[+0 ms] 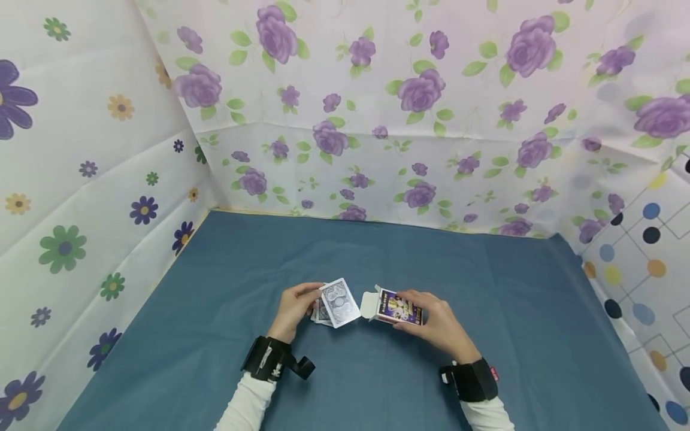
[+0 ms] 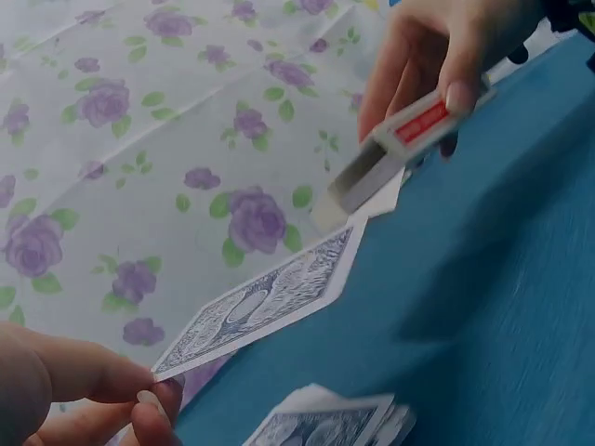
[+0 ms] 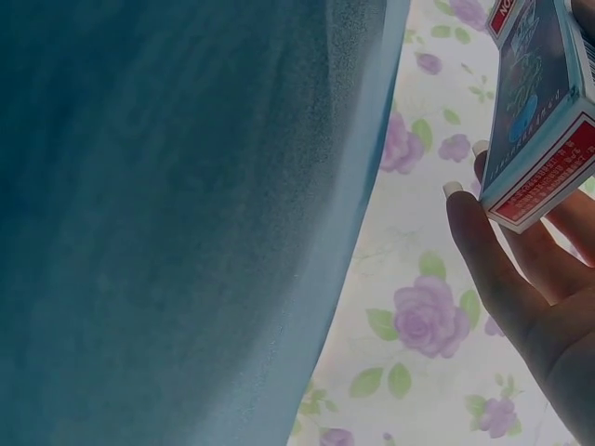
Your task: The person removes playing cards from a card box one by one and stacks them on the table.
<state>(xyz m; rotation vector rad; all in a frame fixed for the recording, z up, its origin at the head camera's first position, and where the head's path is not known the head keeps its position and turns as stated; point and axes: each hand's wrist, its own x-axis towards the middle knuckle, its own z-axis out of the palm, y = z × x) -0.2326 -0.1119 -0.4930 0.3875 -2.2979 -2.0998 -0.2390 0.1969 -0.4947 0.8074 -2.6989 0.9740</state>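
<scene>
Blue cloth-covered table (image 1: pixel 377 383) beneath all. Right hand (image 1: pixel 439 323) curled round purple-and-black printed cardboard box (image 1: pixel 400 307), long axis near 9–3, mouth toward 9 o'clock. Left hand (image 1: pixel 293 308), thumb and finger closed in pinch, grips edge of white-bordered, grey-blue patterned card (image 1: pixel 341 302). Loose stack of matching cards (image 1: pixel 321 312) lies below on table. Card: 3 o'clock from left hand, nearer it; 9 o'clock from box; long axis 11–5, slanted across box's. Near white flap (image 1: pixel 369 304); contact unclear.

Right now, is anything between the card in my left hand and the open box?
Only the white flaps of the box, sticking out from its open end toward the card; nothing else visible lies between them.
</scene>
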